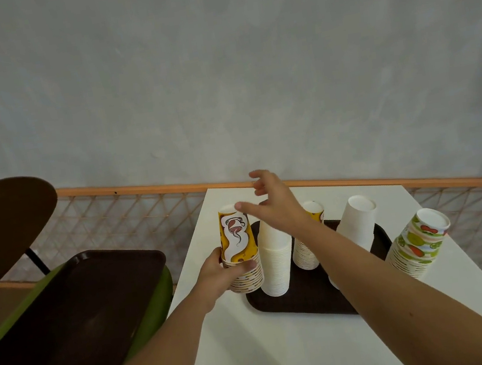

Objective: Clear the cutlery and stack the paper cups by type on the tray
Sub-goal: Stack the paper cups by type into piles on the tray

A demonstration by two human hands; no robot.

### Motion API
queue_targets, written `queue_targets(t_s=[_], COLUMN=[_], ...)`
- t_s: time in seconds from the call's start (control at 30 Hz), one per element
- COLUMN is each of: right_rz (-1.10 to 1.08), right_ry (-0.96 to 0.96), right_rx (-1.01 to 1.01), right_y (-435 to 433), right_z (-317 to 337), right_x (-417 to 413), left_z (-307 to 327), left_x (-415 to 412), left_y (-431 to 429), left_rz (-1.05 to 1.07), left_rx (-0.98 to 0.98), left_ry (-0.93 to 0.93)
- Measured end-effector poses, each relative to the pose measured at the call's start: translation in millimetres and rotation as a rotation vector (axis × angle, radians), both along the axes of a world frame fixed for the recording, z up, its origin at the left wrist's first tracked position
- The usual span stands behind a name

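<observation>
No cutlery is seen on the bench [290,356]. Sorting is judged partly done. A tall white stack [276,261], a short white stack [358,221] and a yellow stack [307,250] are stood inverted on the tray [308,303]. A fruit-print stack [417,243] is left off it, to the right. A coffee-print stack [238,245], at the tray's left edge, is clasped low by the left grip [225,273]. The right grip [267,200] is spread open above it. Merging by type is left.
</observation>
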State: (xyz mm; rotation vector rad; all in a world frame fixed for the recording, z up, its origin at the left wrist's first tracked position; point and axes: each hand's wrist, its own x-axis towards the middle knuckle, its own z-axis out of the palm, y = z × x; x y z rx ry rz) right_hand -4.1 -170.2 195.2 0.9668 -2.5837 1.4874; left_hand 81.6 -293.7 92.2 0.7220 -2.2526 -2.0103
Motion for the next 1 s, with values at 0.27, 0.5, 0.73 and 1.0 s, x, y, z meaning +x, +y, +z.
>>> queue_targets(t_s=[0.27, 0.5, 0.73, 1.0], right_rz=[0.021, 0.007, 0.002, -0.031], right_ry=[-0.153, -0.393, -0.424, -0.354], right_rx=[0.202, 0.169, 0.095, 0.009], right_y=[-16, -22, -24, -23], right_z=[-16, -27, -26, -13], right_x=[24, 33, 35, 31], left_z=[7, 13, 11, 7], left_x=[11, 19, 24, 21], left_y=[-5, -9, -13, -12], left_rz=[-0.018, -0.042, -0.073, -0.094], left_rx=[-0.017, -0.018, -0.083, -0.124], left_ry=[-0.002, 0.033, 0.058, 0.063])
